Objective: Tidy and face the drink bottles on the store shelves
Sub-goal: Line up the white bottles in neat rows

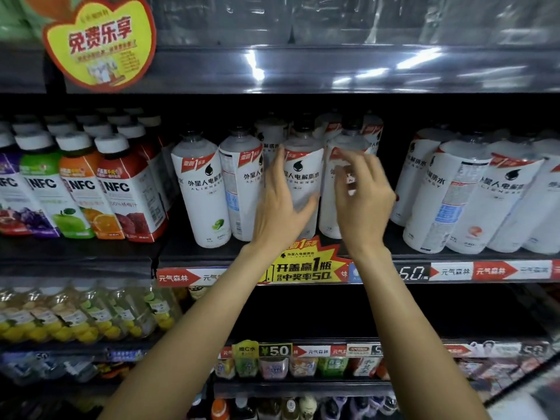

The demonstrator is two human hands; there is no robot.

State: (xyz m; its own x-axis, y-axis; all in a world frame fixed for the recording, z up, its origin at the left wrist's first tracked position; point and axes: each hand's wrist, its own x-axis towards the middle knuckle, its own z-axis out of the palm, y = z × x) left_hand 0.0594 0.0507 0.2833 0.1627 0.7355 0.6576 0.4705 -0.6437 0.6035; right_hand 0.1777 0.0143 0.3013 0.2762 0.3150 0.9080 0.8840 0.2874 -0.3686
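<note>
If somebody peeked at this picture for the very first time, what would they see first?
Probably the two bare arms reaching up in the middle: the left hand wraps a white plastic drink bottle with black lettering, and the right hand touches the matching white bottle beside it. Next, the yellow-and-red apple-shaped paper sign at top left, and the row of colourful NFC juice bottles with white caps on the left.

The left hand (pixel 280 204) grips a white electrolyte bottle (pixel 301 177) on the middle shelf (pixel 212 256), fingers up its left side and thumb across its lower front. Just beside it, the right hand (pixel 363 195) is raised with curled fingers before a neighbouring white bottle (pixel 331 189) (contact cannot be told). Left of both hands stand NFC juice bottles (pixel 121 189); a yellow promo tag (pixel 306 265) hangs below the wrists.
</note>
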